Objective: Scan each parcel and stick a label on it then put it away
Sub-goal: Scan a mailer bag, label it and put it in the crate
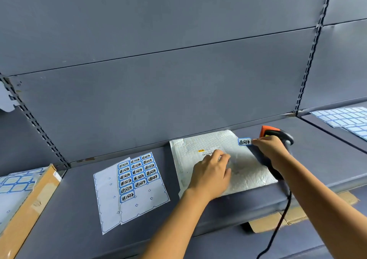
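Parcel (245,164) at shelf (79,209) front edge | left hand (210,177) rests flat on it | right hand (272,151) pinches label (244,141)

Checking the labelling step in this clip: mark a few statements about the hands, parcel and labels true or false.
1. The left hand rests on the white bubble mailer. True.
2. The blue-bordered label lies flat in the mailer's middle. False: the right hand pinches it by the mailer's right edge.
3. The label sheet lies right of the mailer. False: it lies on its left.
4. The barcode scanner is at the right hand. True.
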Tool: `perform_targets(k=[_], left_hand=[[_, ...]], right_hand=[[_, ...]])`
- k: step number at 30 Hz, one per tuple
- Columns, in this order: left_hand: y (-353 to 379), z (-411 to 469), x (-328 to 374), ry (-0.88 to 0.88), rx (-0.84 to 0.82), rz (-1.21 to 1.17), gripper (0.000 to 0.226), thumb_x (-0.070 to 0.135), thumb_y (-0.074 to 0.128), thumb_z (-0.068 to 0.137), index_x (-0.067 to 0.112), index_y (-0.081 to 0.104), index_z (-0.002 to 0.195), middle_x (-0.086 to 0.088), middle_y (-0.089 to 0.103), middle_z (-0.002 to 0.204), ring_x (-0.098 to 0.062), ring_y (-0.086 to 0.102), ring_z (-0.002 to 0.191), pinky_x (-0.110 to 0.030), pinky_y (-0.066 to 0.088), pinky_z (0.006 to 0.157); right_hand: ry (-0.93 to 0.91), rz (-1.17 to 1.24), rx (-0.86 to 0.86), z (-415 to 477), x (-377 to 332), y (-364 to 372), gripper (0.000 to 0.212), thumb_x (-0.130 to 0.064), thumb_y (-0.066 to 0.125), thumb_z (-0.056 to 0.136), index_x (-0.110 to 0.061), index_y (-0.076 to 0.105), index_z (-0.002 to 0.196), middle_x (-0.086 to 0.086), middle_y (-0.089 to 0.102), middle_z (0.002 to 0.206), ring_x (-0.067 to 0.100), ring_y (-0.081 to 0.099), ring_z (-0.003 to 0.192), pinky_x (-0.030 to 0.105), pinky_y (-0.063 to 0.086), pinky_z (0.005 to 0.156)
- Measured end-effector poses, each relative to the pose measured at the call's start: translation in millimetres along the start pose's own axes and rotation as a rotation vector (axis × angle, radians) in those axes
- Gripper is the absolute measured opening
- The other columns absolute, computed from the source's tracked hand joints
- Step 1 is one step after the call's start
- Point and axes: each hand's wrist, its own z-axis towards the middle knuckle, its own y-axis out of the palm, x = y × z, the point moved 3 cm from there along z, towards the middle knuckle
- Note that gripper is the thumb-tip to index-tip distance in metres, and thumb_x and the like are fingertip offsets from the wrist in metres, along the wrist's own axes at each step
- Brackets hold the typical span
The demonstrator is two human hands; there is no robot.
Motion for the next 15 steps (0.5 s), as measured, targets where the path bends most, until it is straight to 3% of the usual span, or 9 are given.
perform_targets(k=[3, 5, 7, 11, 15], left_hand=[[4.3, 15.5, 2.9, -0.047, -0.114, 0.071, 0.042, 0.033, 0.040, 0.096, 0.013, 0.039, 0.133, -0.002, 0.040, 0.135, -0.033, 0.058, 0.104, -0.037, 0.043, 0.072], [8.6, 24.2, 3.9, -0.074, -0.178, 0.141, 0.051, 0.038, 0.038, 0.097, 0.013, 0.029, 0.140, -0.004, 0.038, 0.138, -0.034, 0.059, 0.102, -0.036, 0.041, 0.072], [13.1, 31.5, 3.5, -0.102, -0.237, 0.178, 0.061, 0.043, 0.036, 0.097, 0.014, 0.017, 0.147, -0.008, 0.040, 0.137, -0.036, 0.058, 0.106, -0.037, 0.042, 0.077], [18.3, 45.3, 7.0, -0.132, -0.282, 0.218, 0.063, 0.049, 0.030, 0.098, 0.023, 0.009, 0.151, -0.012, 0.040, 0.134, -0.038, 0.057, 0.109, -0.038, 0.039, 0.078], [26.7, 49.0, 13.0, -0.126, -0.337, 0.271, 0.052, 0.051, 0.028, 0.097, 0.035, 0.022, 0.147, -0.015, 0.035, 0.128, -0.033, 0.062, 0.092, -0.035, 0.029, 0.068]], right_hand=[[0.021, -0.072, -0.031, -0.3, 0.9, -0.5, 0.024, -0.007, 0.057, 0.087, 0.012, 0.067, 0.078, 0.016, 0.050, 0.062, 0.023, 0.040, 0.057, 0.030, 0.028, 0.052], [0.046, -0.118, -0.059, -0.6, 3.4, 1.5, 0.029, -0.005, 0.054, 0.083, 0.002, 0.056, 0.055, 0.010, 0.040, 0.042, 0.021, 0.034, 0.043, 0.028, 0.025, 0.047], [0.076, -0.102, -0.071, 1.9, 9.5, 4.2, 0.036, -0.005, 0.054, 0.079, -0.006, 0.044, 0.044, 0.003, 0.031, 0.033, 0.019, 0.029, 0.038, 0.025, 0.023, 0.045], [0.130, -0.100, -0.069, 3.9, 18.5, 9.0, 0.034, -0.008, 0.061, 0.080, -0.010, 0.050, 0.048, -0.001, 0.033, 0.036, 0.018, 0.031, 0.043, 0.025, 0.025, 0.047], [0.086, -0.152, -0.072, 5.4, 18.9, 11.5, 0.025, -0.011, 0.061, 0.082, -0.005, 0.058, 0.058, 0.000, 0.038, 0.039, 0.019, 0.035, 0.044, 0.024, 0.027, 0.045]])
